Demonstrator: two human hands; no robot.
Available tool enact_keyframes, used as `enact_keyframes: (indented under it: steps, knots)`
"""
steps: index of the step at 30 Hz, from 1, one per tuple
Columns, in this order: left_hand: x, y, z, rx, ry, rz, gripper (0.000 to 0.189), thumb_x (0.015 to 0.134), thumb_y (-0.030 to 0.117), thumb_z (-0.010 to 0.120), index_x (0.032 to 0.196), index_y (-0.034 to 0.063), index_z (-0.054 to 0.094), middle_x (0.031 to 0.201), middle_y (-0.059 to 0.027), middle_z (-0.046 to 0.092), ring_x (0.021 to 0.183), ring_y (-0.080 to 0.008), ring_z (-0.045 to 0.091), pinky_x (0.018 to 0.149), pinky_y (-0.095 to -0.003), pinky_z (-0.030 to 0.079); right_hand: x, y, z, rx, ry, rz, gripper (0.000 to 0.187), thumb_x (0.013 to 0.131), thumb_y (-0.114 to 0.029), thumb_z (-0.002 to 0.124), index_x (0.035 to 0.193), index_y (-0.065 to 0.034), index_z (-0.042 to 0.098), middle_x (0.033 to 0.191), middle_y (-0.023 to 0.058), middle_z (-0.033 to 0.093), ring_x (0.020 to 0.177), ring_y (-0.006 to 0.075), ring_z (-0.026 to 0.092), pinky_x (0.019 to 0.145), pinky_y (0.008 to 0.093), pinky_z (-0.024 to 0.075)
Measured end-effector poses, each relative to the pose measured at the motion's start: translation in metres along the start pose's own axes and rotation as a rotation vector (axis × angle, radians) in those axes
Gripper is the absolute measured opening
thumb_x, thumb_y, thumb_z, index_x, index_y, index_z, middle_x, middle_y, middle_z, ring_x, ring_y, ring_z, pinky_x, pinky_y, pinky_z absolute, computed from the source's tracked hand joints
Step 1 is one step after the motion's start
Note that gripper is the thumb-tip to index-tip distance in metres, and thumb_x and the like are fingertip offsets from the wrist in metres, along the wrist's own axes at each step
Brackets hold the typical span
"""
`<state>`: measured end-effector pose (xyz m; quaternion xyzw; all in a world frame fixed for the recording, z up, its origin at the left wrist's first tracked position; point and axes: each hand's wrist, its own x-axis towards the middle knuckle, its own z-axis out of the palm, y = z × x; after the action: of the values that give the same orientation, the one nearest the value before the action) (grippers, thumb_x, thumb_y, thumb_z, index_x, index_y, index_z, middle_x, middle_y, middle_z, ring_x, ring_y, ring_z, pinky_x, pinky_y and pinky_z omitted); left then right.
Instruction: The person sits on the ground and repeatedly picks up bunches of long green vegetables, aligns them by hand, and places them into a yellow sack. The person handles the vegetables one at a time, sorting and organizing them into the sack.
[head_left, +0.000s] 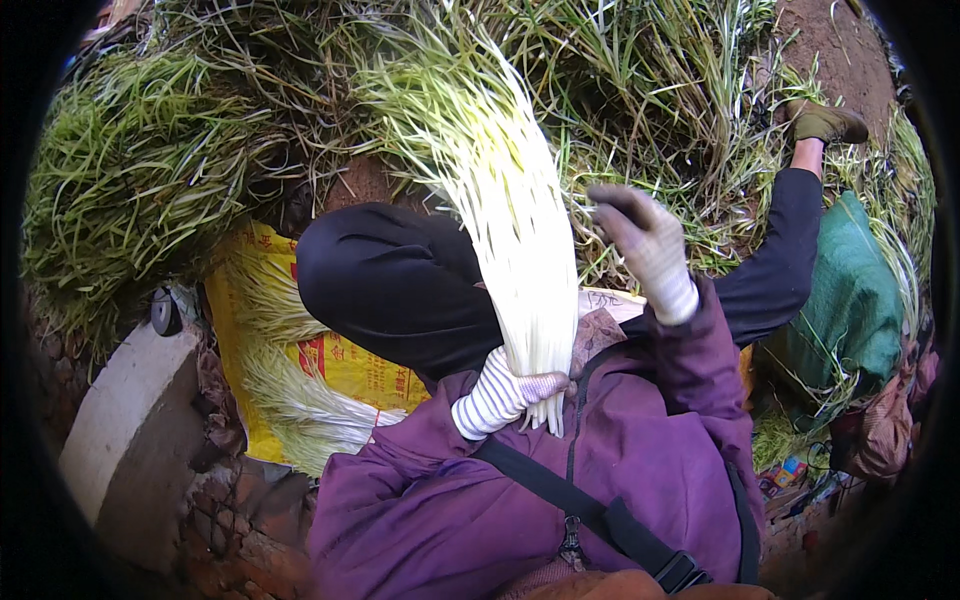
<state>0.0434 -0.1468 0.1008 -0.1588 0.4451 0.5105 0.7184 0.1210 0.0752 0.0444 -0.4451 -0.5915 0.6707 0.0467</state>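
A long bundle of pale stalks with yellow-green leaf tips (525, 247), probably blanched chives, stands out from my chest and fans away from me. My left hand (517, 394), in a striped knit glove, is closed around its white lower ends. Right of the bundle, my right hand (637, 232) is raised in a light glove with dark, soiled fingers. Its fingers are apart and curled, and I see nothing between them. On a yellow printed sack (367, 375) to my left lie more pale bundles (322, 405); the nearest has a red tie.
A heap of green leaves (142, 180) lies at the far left, with more loose leaves (660, 67) ahead. A concrete block (135, 405) stands at left. My bent knee (382, 277) is beside the sack. At right are my outstretched foot in a shoe (825, 124) and a green woven sack (847, 300).
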Motion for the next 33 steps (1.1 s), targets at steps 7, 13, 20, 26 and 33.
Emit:
enact_keyframes:
  steps: [7,13,20,26,33]
  knots:
    - [0.001,-0.003,-0.008,-0.021,-0.020,-0.036,0.044,0.082,0.003,0.070,0.121,-0.0011,0.050,0.098,-0.0127,0.063,0.085,-0.0215,0.065,0.077,-0.0345,0.055,0.058,0.007,0.008,0.239,-0.443,0.215,0.031,0.082,-0.014,0.071,0.111,-0.0029,0.065,0.080,-0.0014,0.064,0.066,0.0031,0.053,0.059,0.0187,0.0422]
    - [0.003,0.000,-0.007,-0.048,-0.022,-0.052,0.043,0.082,0.003,0.070,0.120,-0.0014,0.051,0.098,-0.0131,0.063,0.084,-0.0213,0.064,0.077,-0.0343,0.055,0.050,0.016,0.008,0.263,-0.247,0.248,0.019,0.082,-0.013,0.071,0.096,-0.0007,0.067,0.077,-0.0012,0.064,0.068,0.0051,0.055,0.062,0.0200,0.0445]
    - [0.004,0.000,-0.006,-0.022,-0.015,-0.022,0.030,0.082,0.003,0.068,0.110,-0.0042,0.058,0.094,-0.0129,0.066,0.082,-0.0210,0.067,0.075,-0.0332,0.056,0.050,0.019,-0.007,0.217,0.012,0.152,0.014,0.087,-0.015,0.066,0.094,-0.0038,0.067,0.071,-0.0035,0.058,0.055,0.0043,0.050,0.052,0.0184,0.0413]
    - [0.004,0.001,-0.006,-0.014,-0.039,-0.038,0.036,0.082,0.004,0.069,0.114,-0.0030,0.055,0.096,-0.0133,0.065,0.084,-0.0217,0.066,0.075,-0.0338,0.055,0.055,0.015,0.007,0.165,-0.359,0.123,0.042,0.086,-0.012,0.066,0.126,-0.0035,0.057,0.078,-0.0003,0.061,0.066,0.0059,0.053,0.061,0.0217,0.0440]
    - [0.003,0.003,-0.003,-0.050,-0.010,-0.035,0.026,0.082,0.003,0.067,0.106,-0.0044,0.061,0.092,-0.0115,0.068,0.080,-0.0201,0.069,0.073,-0.0314,0.056,0.064,0.016,0.026,-0.094,-0.353,-0.009,0.026,0.087,-0.015,0.064,0.108,-0.0004,0.063,0.076,0.0049,0.066,0.068,0.0082,0.059,0.064,0.0253,0.0495]
